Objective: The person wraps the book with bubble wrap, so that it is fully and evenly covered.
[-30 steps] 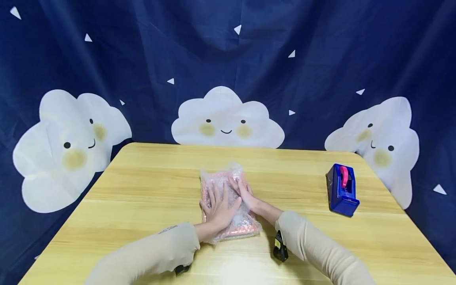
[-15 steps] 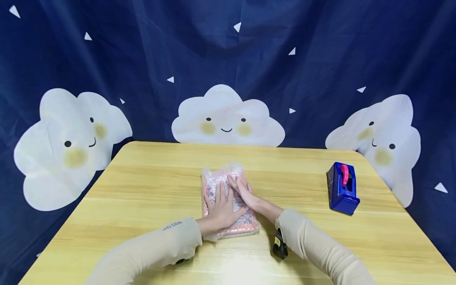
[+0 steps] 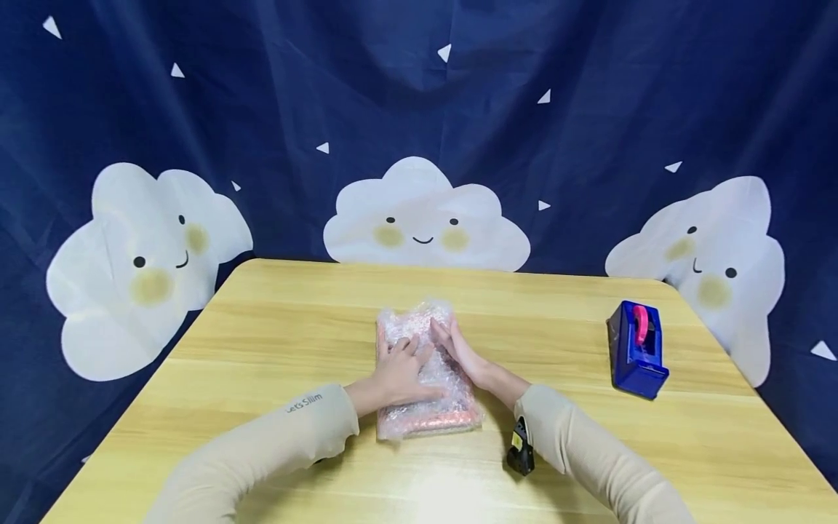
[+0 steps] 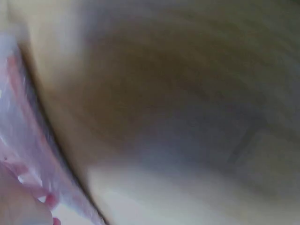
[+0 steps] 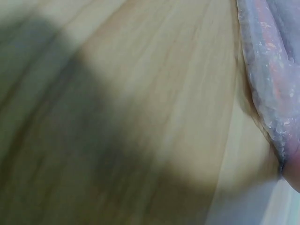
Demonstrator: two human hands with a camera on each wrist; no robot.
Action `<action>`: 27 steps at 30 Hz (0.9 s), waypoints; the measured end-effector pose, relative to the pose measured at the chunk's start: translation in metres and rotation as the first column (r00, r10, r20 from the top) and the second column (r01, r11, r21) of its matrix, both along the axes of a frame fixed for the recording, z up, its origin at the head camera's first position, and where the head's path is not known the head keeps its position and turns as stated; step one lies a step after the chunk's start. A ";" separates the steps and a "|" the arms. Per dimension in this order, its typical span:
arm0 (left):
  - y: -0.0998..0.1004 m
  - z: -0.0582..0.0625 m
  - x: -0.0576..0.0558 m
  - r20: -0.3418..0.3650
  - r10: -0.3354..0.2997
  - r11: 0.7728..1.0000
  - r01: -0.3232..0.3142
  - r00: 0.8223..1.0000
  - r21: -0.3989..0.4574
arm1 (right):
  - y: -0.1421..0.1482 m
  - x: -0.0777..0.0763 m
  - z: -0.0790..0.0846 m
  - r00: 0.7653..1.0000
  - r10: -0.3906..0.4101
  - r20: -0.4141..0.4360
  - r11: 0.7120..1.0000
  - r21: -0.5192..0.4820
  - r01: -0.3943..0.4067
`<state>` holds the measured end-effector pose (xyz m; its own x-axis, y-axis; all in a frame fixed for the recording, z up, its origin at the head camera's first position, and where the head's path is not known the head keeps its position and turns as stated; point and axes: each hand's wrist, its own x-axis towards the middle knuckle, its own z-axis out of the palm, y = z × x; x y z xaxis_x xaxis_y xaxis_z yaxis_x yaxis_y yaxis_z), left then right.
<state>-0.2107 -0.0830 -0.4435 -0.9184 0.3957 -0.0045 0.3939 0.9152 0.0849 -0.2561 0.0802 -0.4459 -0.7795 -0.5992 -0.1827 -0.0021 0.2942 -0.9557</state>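
Observation:
A flat rectangular item in bubble wrap, with a pinkish-orange border showing through, lies on the wooden table. My left hand rests across its left and middle part, thumb spread and fingers somewhat bent on the wrap. Along the upper right side my right hand touches the wrap with its fingers extended. The left wrist view catches the wrapped edge and a few blurred fingertips. In the right wrist view the wrapped side runs down the right border, with only a bit of hand visible.
A blue tape dispenser holding a pink roll stands at the right of the table. Behind the far edge hangs a dark blue curtain with smiling clouds. A black wrist device sits under the right sleeve.
My left hand has shifted left across the wrap, and its fingers have gone from spread flat to bent. The right hand stays at the right side, moved only slightly.

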 end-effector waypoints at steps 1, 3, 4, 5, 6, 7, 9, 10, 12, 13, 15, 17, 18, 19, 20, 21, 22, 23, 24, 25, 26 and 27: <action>0.000 -0.002 0.000 0.014 -0.010 1.000 0.010 1.000 -0.004 | 0.001 0.000 -0.001 1.000 -0.004 0.004 1.000 0.001 0.004; 0.001 -0.007 0.000 0.055 -0.023 1.000 0.023 0.998 -0.011 | 0.001 0.000 -0.003 1.000 -0.005 0.000 1.000 0.005 0.005; 0.002 -0.009 -0.001 0.071 -0.026 1.000 0.026 0.997 -0.011 | 0.001 0.000 -0.003 1.000 -0.005 0.000 1.000 0.008 0.005; 0.002 -0.010 -0.001 0.093 -0.019 1.000 0.019 0.995 -0.007 | 0.000 0.000 -0.004 1.000 -0.002 -0.006 1.000 0.005 0.002; 0.002 -0.011 -0.002 0.106 -0.015 1.000 0.016 0.994 -0.005 | 0.000 0.000 -0.005 1.000 0.001 -0.007 1.000 0.005 -0.001; 0.003 -0.012 -0.003 0.114 -0.013 1.000 0.013 0.993 -0.004 | -0.001 0.000 -0.005 1.000 0.003 -0.010 1.000 0.000 -0.003; 0.003 -0.013 -0.004 0.128 -0.015 1.000 0.014 0.992 0.012 | -0.001 0.000 -0.006 1.000 0.002 -0.010 1.000 -0.005 -0.002; 0.004 -0.013 -0.005 0.133 -0.020 1.000 0.017 0.991 0.027 | -0.001 -0.001 -0.005 1.000 0.001 -0.010 1.000 -0.011 -0.001; 0.005 -0.013 -0.007 0.145 -0.035 0.999 0.029 0.989 0.046 | 0.001 -0.001 -0.005 1.000 -0.005 -0.015 1.000 -0.025 0.004; 0.005 -0.014 -0.007 0.150 -0.043 0.998 0.035 0.988 0.056 | 0.001 -0.001 -0.005 1.000 -0.008 -0.015 0.999 -0.036 0.007; 0.004 -0.014 -0.007 0.153 -0.056 0.996 0.044 0.987 0.080 | 0.003 0.000 -0.005 1.000 -0.012 -0.013 0.998 -0.061 0.011; 0.004 -0.015 -0.007 0.160 -0.056 0.995 0.041 0.986 0.091 | 0.005 -0.002 -0.005 1.000 -0.018 -0.004 0.995 -0.100 0.018; 0.004 -0.015 -0.007 0.159 -0.055 0.995 0.040 0.986 0.094 | 0.006 -0.003 -0.005 1.000 -0.022 0.000 0.992 -0.122 0.022; 0.003 -0.014 -0.007 0.154 -0.055 0.994 0.041 0.986 0.097 | 0.007 -0.003 -0.005 1.000 -0.026 0.005 0.990 -0.138 0.027; 0.003 -0.014 -0.007 0.148 -0.055 0.994 0.041 0.987 0.100 | 0.007 -0.004 -0.004 1.000 -0.028 0.008 0.988 -0.154 0.029; 0.003 -0.014 -0.008 0.148 -0.053 0.994 0.039 0.987 0.098 | 0.008 -0.006 -0.004 0.999 -0.030 0.011 0.985 -0.170 0.031; 0.003 -0.014 -0.008 0.145 -0.055 0.994 0.040 0.988 0.102 | 0.009 -0.007 -0.003 0.999 -0.033 0.019 0.982 -0.185 0.036; 0.003 -0.014 -0.008 0.141 -0.056 0.994 0.042 0.988 0.102 | 0.010 -0.007 -0.002 0.999 -0.037 0.025 0.981 -0.191 0.041; 0.003 -0.014 -0.007 0.137 -0.058 0.994 0.044 0.989 0.105 | 0.012 -0.008 -0.001 0.999 -0.043 0.029 0.979 -0.197 0.048; 0.002 -0.013 -0.007 0.135 -0.060 0.993 0.045 0.989 0.107 | 0.014 -0.008 0.000 0.998 -0.048 0.039 0.978 -0.202 0.055; 0.002 -0.014 -0.006 0.135 -0.059 0.993 0.044 0.989 0.107 | 0.016 -0.009 0.001 0.998 -0.050 0.045 0.974 -0.217 0.059; 0.002 -0.014 -0.006 0.136 -0.058 0.993 0.043 0.989 0.107 | 0.019 -0.009 0.002 0.997 -0.052 0.057 0.971 -0.231 0.063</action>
<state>-0.2166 -0.0810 -0.4571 -0.8906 0.4464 -0.0868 0.4171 0.8780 0.2349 -0.2654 0.0987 -0.4435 -0.8073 -0.5842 -0.0832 0.0577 0.0622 -0.9964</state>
